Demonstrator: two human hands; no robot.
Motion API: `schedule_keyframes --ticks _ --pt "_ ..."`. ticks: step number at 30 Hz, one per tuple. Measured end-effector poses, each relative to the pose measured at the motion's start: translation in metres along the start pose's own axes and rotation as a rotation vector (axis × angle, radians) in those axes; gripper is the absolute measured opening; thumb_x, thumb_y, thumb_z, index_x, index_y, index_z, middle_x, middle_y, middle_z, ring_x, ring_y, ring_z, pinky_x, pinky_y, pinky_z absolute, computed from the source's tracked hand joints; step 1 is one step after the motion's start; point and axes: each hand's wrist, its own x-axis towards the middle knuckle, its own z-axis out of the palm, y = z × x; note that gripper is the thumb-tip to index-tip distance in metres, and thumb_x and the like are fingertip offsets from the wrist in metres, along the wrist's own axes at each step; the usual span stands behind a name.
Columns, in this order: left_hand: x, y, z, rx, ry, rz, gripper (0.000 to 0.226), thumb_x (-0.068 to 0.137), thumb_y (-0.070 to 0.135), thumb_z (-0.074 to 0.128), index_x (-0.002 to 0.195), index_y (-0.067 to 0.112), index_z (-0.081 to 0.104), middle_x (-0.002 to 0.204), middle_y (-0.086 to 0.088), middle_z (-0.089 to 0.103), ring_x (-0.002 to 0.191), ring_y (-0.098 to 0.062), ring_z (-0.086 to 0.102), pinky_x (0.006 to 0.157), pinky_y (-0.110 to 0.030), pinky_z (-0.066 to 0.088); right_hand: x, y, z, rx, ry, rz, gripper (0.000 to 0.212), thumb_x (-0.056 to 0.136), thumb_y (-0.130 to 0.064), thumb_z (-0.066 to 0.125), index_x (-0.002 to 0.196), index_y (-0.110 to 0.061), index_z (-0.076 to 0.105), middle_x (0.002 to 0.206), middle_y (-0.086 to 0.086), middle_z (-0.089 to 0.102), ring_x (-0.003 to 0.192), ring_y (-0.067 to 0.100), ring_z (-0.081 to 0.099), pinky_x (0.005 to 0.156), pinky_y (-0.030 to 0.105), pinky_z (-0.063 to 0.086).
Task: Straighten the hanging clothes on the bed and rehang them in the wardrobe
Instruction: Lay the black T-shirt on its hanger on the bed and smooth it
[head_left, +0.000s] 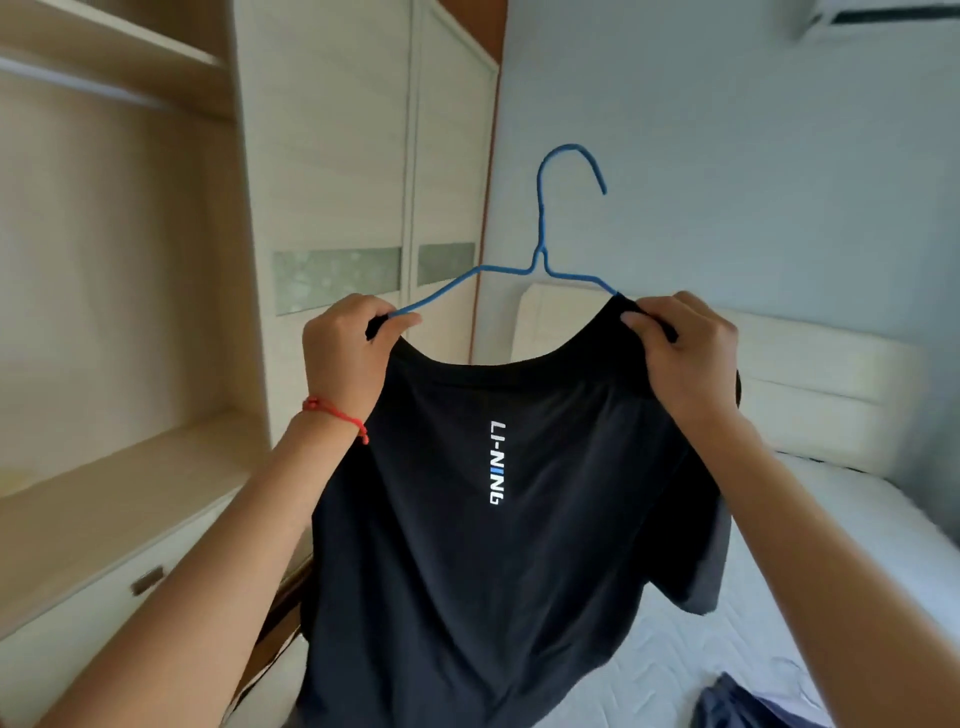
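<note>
A black T-shirt (498, 545) with white lettering down its back hangs in the air in front of me on a blue wire hanger (540, 260). My left hand (343, 358) pinches the shirt's left shoulder at the hanger arm. My right hand (685, 353) pinches the right shoulder by the collar. The hanger's hook points up and curves right, free of any rail. The open wardrobe (104, 260) with its rail (78, 83) stands at the left.
The bed (779, 597) with a white mattress and cream headboard lies at the right. A blue-grey garment (753, 706) lies on it at the bottom edge. Closed wardrobe doors (363, 156) stand behind the hanger. A drawer with a handle (148, 579) sits under the open compartment.
</note>
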Motion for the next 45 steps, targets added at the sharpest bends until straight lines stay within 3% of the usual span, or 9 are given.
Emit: schedule_keyframes --ticks 4,10,15,18,22,28,33,40,45 --pt "-0.002 0.015 -0.010 -0.105 -0.068 0.052 0.022 0.076 0.019 0.070 0.072 -0.003 0.068 0.067 -0.016 0.068 0.059 -0.017 0.055 0.061 -0.022 0.041 -0.016 -0.037 -0.036 -0.105 0.056 0.006 0.014 0.085 -0.015 0.062 0.089 -0.007 0.072 0.078 0.007 0.063 0.072 0.022 0.058 0.069 0.027 0.044" --pt "-0.014 0.047 -0.018 -0.247 -0.163 0.109 0.028 0.076 0.022 0.066 0.067 -0.005 0.064 0.061 -0.019 0.063 0.055 -0.030 0.059 0.054 -0.030 0.045 -0.056 -0.080 -0.075 -0.223 0.105 -0.002 0.013 0.083 -0.015 0.064 0.088 -0.007 0.073 0.075 -0.006 0.055 0.068 0.016 0.054 0.065 0.018 0.040" --pt "-0.021 0.069 -0.034 -0.365 -0.268 0.225 0.033 0.078 0.029 0.062 0.093 -0.001 0.067 0.080 -0.014 0.068 0.076 -0.018 0.058 0.074 -0.026 0.044 -0.074 -0.102 -0.119 -0.265 0.166 0.127 0.011 0.082 -0.013 0.065 0.086 -0.009 0.074 0.075 -0.002 0.059 0.071 0.016 0.056 0.067 0.008 0.037" --pt "-0.021 0.062 -0.046 -0.326 -0.317 0.267 0.041 0.084 0.036 0.052 0.106 0.004 0.065 0.093 -0.013 0.069 0.087 -0.024 0.062 0.084 -0.035 0.047 -0.079 -0.113 -0.145 -0.282 0.213 0.149 0.012 0.082 -0.013 0.064 0.086 -0.009 0.074 0.080 0.005 0.066 0.075 0.019 0.060 0.073 0.021 0.044" --pt "-0.032 0.068 -0.057 -0.334 -0.367 0.248 0.027 0.091 0.022 0.051 0.095 -0.001 0.065 0.086 -0.019 0.069 0.081 -0.034 0.064 0.071 -0.028 0.042 -0.091 -0.125 -0.179 -0.300 0.249 0.177 0.010 0.080 -0.013 0.066 0.085 -0.010 0.074 0.081 0.005 0.068 0.078 0.021 0.064 0.077 0.026 0.048" --pt "-0.067 0.124 -0.077 -0.332 -0.380 0.240 0.042 0.086 0.036 0.042 0.082 -0.002 0.060 0.068 -0.019 0.064 0.065 -0.036 0.062 0.059 -0.034 0.041 -0.128 -0.146 -0.235 -0.369 0.203 0.176 0.011 0.081 -0.016 0.065 0.086 -0.012 0.074 0.078 0.004 0.067 0.075 0.021 0.062 0.074 0.030 0.049" --pt "-0.104 0.176 -0.111 -0.312 -0.325 0.298 0.050 0.086 0.046 0.037 0.078 0.003 0.062 0.064 -0.015 0.065 0.059 -0.035 0.062 0.053 -0.032 0.043 -0.172 -0.161 -0.297 -0.413 0.141 0.166 0.013 0.084 -0.016 0.063 0.088 -0.010 0.074 0.077 -0.008 0.062 0.074 0.012 0.059 0.072 0.013 0.042" --pt "-0.126 0.233 -0.167 -0.337 -0.263 0.240 0.053 0.085 0.046 0.037 0.075 0.001 0.064 0.064 -0.020 0.065 0.061 -0.035 0.062 0.055 -0.034 0.043 -0.232 -0.177 -0.400 -0.483 0.126 0.221 0.012 0.087 -0.019 0.061 0.083 -0.013 0.071 0.077 -0.006 0.062 0.075 0.014 0.060 0.070 0.004 0.037" --pt "-0.142 0.264 -0.191 -0.358 -0.279 0.235 0.054 0.083 0.048 0.037 0.077 0.002 0.065 0.065 -0.019 0.065 0.063 -0.034 0.062 0.057 -0.032 0.041 -0.251 -0.200 -0.435 -0.428 0.035 0.284 0.016 0.089 -0.023 0.056 0.085 -0.018 0.070 0.078 -0.008 0.062 0.080 0.013 0.059 0.075 0.022 0.040"
